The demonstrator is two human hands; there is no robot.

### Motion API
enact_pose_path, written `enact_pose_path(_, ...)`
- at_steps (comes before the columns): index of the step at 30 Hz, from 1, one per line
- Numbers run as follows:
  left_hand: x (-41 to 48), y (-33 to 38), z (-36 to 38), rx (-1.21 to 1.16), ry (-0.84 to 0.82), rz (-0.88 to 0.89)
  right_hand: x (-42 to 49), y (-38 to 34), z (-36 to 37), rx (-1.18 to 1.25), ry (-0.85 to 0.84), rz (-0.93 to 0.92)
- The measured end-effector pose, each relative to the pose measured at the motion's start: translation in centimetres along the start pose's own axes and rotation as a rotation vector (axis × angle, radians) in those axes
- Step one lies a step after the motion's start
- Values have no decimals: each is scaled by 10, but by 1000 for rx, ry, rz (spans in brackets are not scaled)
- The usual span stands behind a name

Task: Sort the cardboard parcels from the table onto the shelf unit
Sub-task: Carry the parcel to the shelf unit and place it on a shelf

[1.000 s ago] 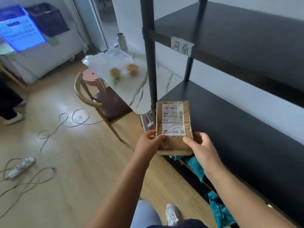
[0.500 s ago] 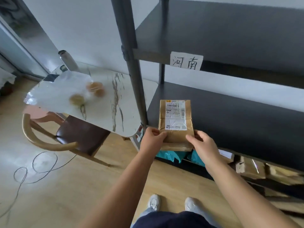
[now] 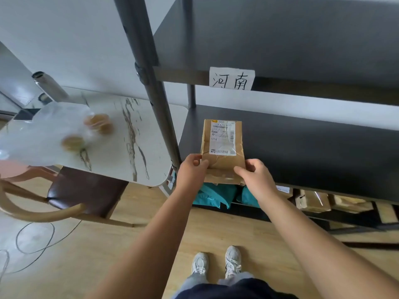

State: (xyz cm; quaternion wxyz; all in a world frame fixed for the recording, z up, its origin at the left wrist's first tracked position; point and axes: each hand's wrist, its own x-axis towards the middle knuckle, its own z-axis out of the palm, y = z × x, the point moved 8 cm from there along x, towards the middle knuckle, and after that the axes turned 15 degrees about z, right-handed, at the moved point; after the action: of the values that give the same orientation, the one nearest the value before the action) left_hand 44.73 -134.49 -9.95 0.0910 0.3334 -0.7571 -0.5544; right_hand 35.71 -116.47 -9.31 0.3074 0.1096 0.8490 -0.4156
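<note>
A flat brown cardboard parcel with a white shipping label faces up over the left end of a dark shelf board. My left hand grips its near left corner and my right hand grips its near right corner. The parcel's near edge sticks out past the board's front. A white paper tag with handwritten characters hangs on the rail of the board above. Whether the parcel rests on the board or hovers just above it, I cannot tell.
A grey upright post of the shelf unit stands just left of the parcel. Left of it is a marble-look table with a clear bag of round items. Teal bags and brown parcels lie on the bottom level. A wooden chair and cables are on the floor.
I have turned to face the shelf unit squarely. Both hands have carried the parcel forward, from in front of the shelf edge to over the left end of the middle board.
</note>
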Motion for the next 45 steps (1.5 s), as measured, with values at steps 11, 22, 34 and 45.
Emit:
enact_pose_path(11, 35, 25, 2, 138, -31, 74, 22, -37, 7, 10, -34, 20)
enact_pose_path(22, 11, 59, 0, 302, 92, 270, 10, -15, -18, 85, -2, 71)
enact_pose_path(34, -72, 117, 160, 376, -435, 643, -48, 94, -139, 277, 262, 155)
enact_pose_path(45, -197, 172, 345, 368, -683, 712, -80, 233, -321, 397, 421, 251)
